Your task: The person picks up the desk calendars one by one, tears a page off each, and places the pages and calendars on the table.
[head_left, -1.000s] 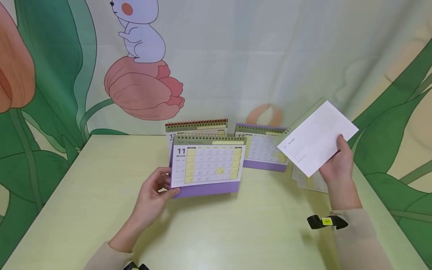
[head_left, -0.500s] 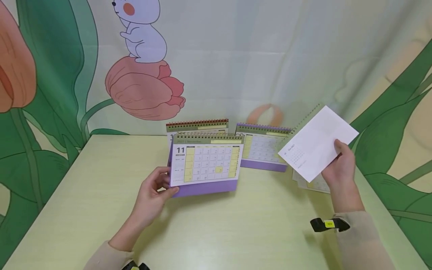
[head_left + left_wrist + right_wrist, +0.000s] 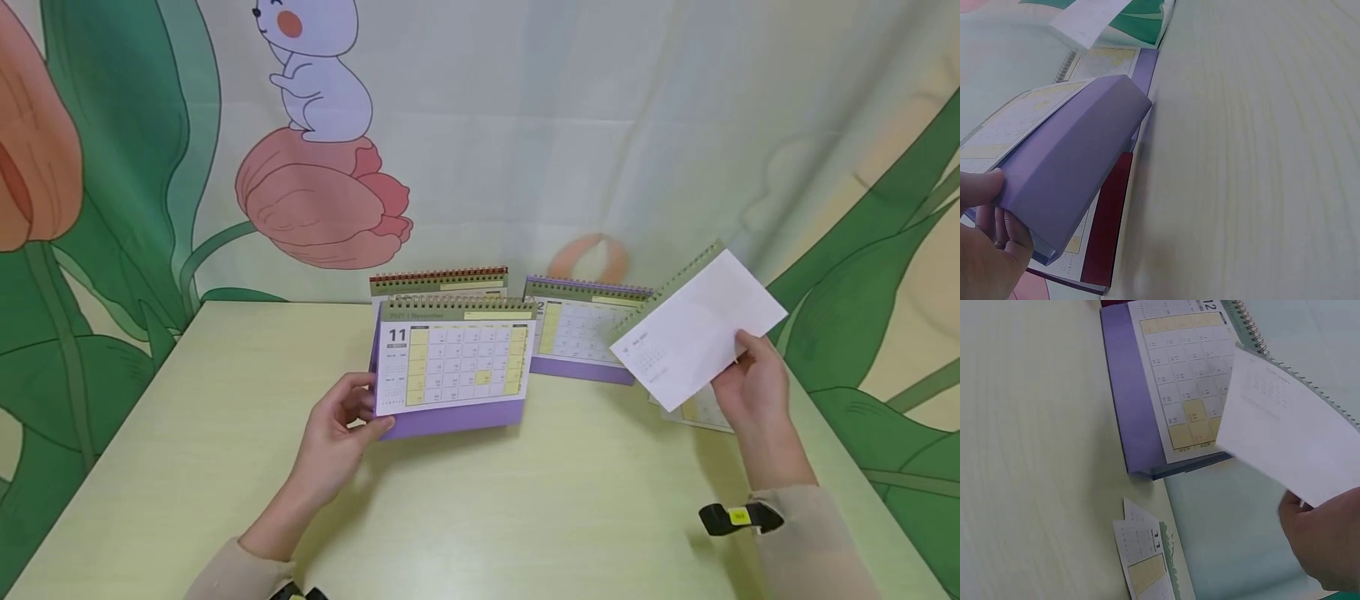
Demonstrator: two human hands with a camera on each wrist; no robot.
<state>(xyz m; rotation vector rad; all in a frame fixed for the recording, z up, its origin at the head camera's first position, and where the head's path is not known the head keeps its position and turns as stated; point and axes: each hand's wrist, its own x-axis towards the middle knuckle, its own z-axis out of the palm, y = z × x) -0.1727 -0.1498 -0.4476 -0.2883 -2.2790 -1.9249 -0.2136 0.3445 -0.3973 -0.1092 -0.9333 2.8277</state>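
My left hand [image 3: 333, 446] grips the lower left corner of a purple-based spiral desk calendar [image 3: 453, 358], its thumb on the front. The calendar shows page 11, November, and the left wrist view has its purple base [image 3: 1079, 156] tilted above the tabletop. My right hand [image 3: 757, 383] pinches a calendar page [image 3: 697, 329] by its right edge, thumb on top. Its mostly white side, with a small printed month, faces me, and a green punched margin runs along the upper left edge. Whether it is one sheet or more, I cannot tell.
Behind the held calendar stands a red-based calendar [image 3: 438, 278], mostly hidden. Another purple calendar [image 3: 581, 329], on page 12, stands right of it, partly covered by the held page. Loose pages [image 3: 697, 412] lie at the right on the pale table [image 3: 480, 517]. A printed curtain [image 3: 480, 150] hangs behind.
My right hand has come down a little with the page, which now overlaps more of the rear purple calendar. The calendar in my left hand has shifted slightly left.
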